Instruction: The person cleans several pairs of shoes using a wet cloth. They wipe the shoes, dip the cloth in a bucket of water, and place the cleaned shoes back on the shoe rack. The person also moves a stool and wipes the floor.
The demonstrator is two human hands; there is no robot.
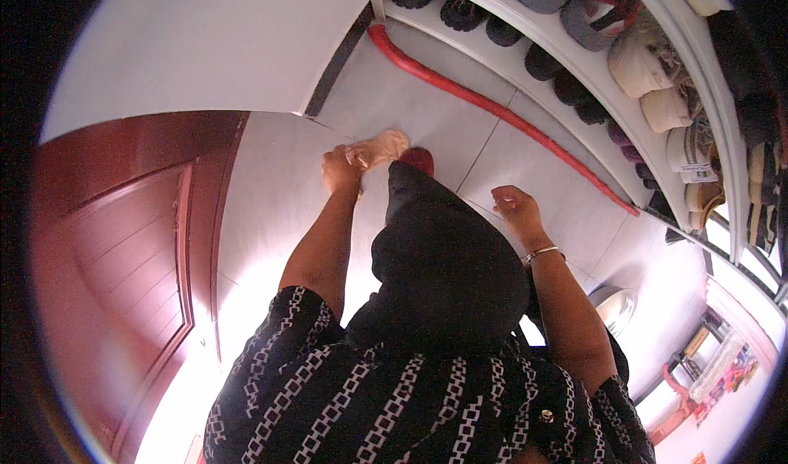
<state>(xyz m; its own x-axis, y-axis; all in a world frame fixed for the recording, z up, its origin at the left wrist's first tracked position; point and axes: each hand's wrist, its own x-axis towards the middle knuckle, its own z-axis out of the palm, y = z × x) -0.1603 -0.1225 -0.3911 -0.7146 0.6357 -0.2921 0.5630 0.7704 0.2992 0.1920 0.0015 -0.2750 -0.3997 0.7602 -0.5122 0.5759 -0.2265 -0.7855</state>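
My left hand (342, 167) is closed on one end of a beige cloth item (389, 146), possibly a sock, which stretches to the right. Its far end lies beside the rounded red tip of footwear (420, 158) showing past my black-clothed leg (443, 248). To the right of that leg, my right hand (514, 206) hangs above the pale tiled floor, its fingers loosely curled and no object visible in them. A bracelet (542, 253) circles the right wrist. The lower part of the leg and most of the footwear are hidden.
A shoe rack (554, 45) with several rows of shoes curves along the upper right. A red tube-like strip (468, 94) lies on the floor before it. A reddish-brown panelled door (135, 242) stands at left, a white panel (234, 39) above it. A round metallic object (615, 310) is at lower right.
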